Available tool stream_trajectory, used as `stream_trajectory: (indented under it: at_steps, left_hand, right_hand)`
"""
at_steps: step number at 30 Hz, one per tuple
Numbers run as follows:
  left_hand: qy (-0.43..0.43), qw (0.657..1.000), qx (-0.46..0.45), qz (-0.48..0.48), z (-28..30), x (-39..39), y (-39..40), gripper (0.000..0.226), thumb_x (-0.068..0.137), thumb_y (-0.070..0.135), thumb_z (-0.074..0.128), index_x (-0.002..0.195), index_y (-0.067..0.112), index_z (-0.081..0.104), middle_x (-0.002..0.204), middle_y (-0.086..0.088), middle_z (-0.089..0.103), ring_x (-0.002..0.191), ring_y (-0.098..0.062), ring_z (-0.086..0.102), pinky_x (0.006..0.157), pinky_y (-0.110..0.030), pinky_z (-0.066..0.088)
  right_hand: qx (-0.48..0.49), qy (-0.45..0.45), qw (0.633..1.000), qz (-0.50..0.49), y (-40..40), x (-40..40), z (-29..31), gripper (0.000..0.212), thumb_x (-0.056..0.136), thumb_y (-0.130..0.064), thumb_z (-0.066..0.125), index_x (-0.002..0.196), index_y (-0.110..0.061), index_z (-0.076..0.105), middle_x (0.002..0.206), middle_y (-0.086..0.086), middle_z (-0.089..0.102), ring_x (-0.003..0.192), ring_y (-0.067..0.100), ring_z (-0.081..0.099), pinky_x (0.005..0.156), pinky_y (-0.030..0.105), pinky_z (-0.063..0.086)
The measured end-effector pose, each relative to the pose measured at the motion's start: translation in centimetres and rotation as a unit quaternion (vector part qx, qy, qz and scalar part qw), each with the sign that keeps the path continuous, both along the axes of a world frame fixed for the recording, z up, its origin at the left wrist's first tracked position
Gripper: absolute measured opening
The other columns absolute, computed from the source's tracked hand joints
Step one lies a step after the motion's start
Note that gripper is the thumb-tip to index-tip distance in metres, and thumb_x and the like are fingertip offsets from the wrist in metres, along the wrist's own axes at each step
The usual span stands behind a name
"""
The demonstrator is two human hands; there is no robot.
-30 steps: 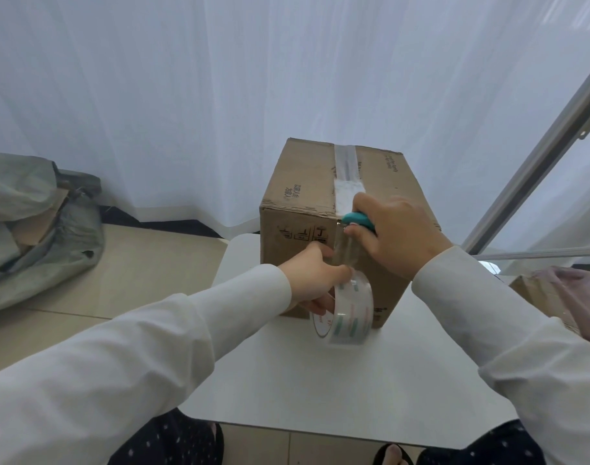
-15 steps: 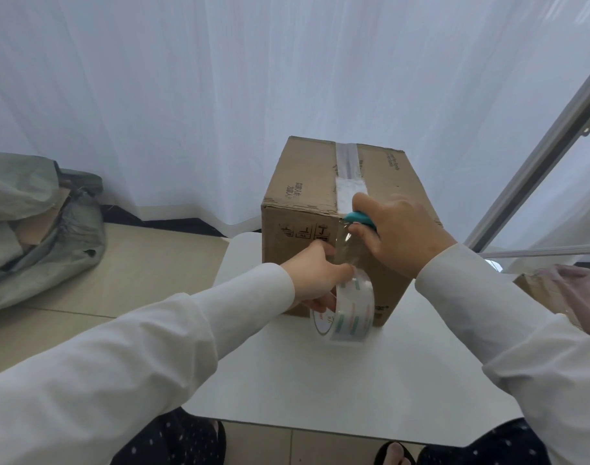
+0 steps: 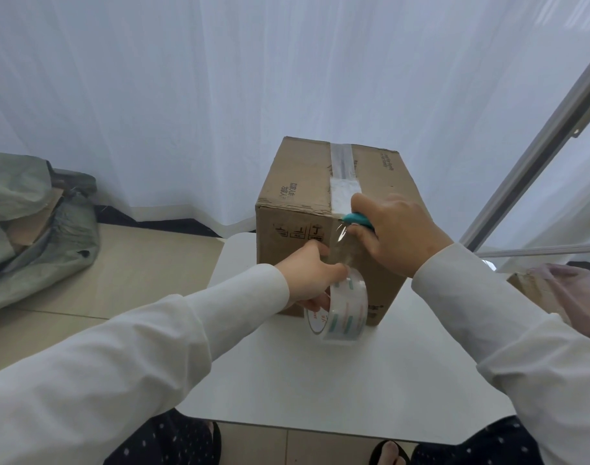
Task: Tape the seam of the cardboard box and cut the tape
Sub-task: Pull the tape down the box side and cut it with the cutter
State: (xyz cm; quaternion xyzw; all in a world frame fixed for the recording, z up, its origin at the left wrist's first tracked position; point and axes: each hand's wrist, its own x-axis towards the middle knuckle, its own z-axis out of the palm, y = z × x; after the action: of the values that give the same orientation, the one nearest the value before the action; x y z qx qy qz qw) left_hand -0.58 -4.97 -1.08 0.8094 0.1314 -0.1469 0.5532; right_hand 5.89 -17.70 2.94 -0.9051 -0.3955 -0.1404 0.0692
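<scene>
A brown cardboard box (image 3: 300,182) stands on a small white table (image 3: 320,380). Clear tape (image 3: 343,169) runs along its top seam and down over the near edge. My left hand (image 3: 307,273) grips a roll of clear tape (image 3: 344,310) in front of the box's near face, with a strip stretched up to the box edge. My right hand (image 3: 394,233) holds a teal-handled cutter (image 3: 359,220) against that strip at the top near edge. The cutter's blade is hidden by the fingers and the tape.
A grey-green bag (image 3: 28,229) with cardboard in it lies on the floor at the left. White curtains hang behind. A metal frame (image 3: 535,162) slants at the right, with a plastic-wrapped box (image 3: 555,290) below it. My knees and feet are under the table's near edge.
Both hands stay where they were on the roll and the cutter. The view has shifted very slightly; nothing else has visibly changed.
</scene>
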Motion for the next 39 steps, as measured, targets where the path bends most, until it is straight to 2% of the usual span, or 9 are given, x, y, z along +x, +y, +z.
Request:
stream_trajectory:
  at_steps: [2, 7, 17, 26, 31, 36, 39]
  left_hand:
    - [0.001, 1.000, 0.006, 0.002, 0.0, 0.0, 0.0, 0.053, 0.091, 0.031, 0.051, 0.137, 0.020, 0.027, 0.088, -0.003, 0.062, 0.058, -0.014, 0.065, 0.065, -0.029, 0.056]
    - [-0.004, 1.000, 0.019, 0.001, -0.1, 0.1, -0.1, 0.052, 0.090, 0.031, 0.051, 0.136, 0.020, 0.029, 0.103, -0.008, 0.063, 0.062, -0.015, 0.065, 0.069, -0.031, 0.056]
    - [-0.005, 1.000, 0.028, 0.005, -0.2, 0.2, -0.1, 0.050, 0.090, 0.031, 0.051, 0.134, 0.020, 0.031, 0.103, -0.008, 0.065, 0.070, -0.019, 0.069, 0.074, -0.034, 0.058]
    - [-0.004, 0.999, 0.034, 0.008, -0.2, 0.3, -0.2, 0.049, 0.090, 0.031, 0.051, 0.134, 0.020, 0.032, 0.108, -0.010, 0.065, 0.069, -0.018, 0.068, 0.072, -0.033, 0.058]
    - [-0.004, 0.999, 0.032, 0.006, -0.3, 0.3, 0.0, 0.049, 0.090, 0.032, 0.051, 0.133, 0.021, 0.032, 0.112, -0.011, 0.064, 0.073, -0.020, 0.069, 0.073, -0.033, 0.058]
    - [-0.004, 1.000, 0.025, 0.009, -0.4, 0.3, 0.0, 0.048, 0.090, 0.032, 0.051, 0.133, 0.021, 0.032, 0.109, -0.010, 0.063, 0.070, -0.019, 0.068, 0.070, -0.032, 0.058]
    - [-0.006, 1.000, 0.017, 0.009, -0.4, 0.3, 0.0, 0.048, 0.090, 0.032, 0.051, 0.133, 0.020, 0.032, 0.106, -0.010, 0.063, 0.066, -0.018, 0.067, 0.070, -0.032, 0.057]
  right_hand:
    - [0.002, -0.001, 1.000, 0.004, 0.0, 0.0, -0.1, 0.016, 0.091, -0.028, 0.047, 0.101, -0.017, 0.044, 0.081, 0.004, 0.053, 0.071, 0.018, 0.042, 0.066, 0.027, 0.032]
    - [-0.002, -0.027, 1.000, -0.008, -0.2, 0.1, -0.3, 0.016, 0.091, -0.032, 0.045, 0.101, -0.021, 0.042, 0.087, 0.009, 0.059, 0.072, 0.020, 0.047, 0.064, 0.029, 0.041]
    - [0.003, -0.024, 1.000, -0.014, -0.4, 0.2, -0.4, 0.015, 0.091, -0.030, 0.045, 0.102, -0.021, 0.043, 0.088, 0.010, 0.060, 0.073, 0.019, 0.045, 0.064, 0.029, 0.040]
    - [0.007, -0.006, 1.000, -0.010, -0.8, 0.2, -0.3, 0.012, 0.091, -0.027, 0.046, 0.099, -0.019, 0.043, 0.091, 0.012, 0.062, 0.075, 0.021, 0.045, 0.067, 0.028, 0.036]
    - [0.009, -0.002, 1.000, -0.012, -0.9, 0.2, -0.1, 0.013, 0.091, -0.028, 0.045, 0.099, -0.018, 0.043, 0.092, 0.014, 0.062, 0.077, 0.024, 0.048, 0.071, 0.033, 0.045]
    - [0.012, -0.004, 1.000, -0.007, -1.1, 0.0, 0.0, 0.016, 0.091, -0.030, 0.046, 0.099, -0.017, 0.044, 0.088, 0.012, 0.063, 0.073, 0.022, 0.048, 0.067, 0.030, 0.041]
    - [0.024, -0.005, 1.000, -0.006, -1.0, -0.1, 0.0, 0.016, 0.091, -0.031, 0.046, 0.100, -0.017, 0.045, 0.089, 0.012, 0.063, 0.072, 0.022, 0.050, 0.068, 0.031, 0.045]
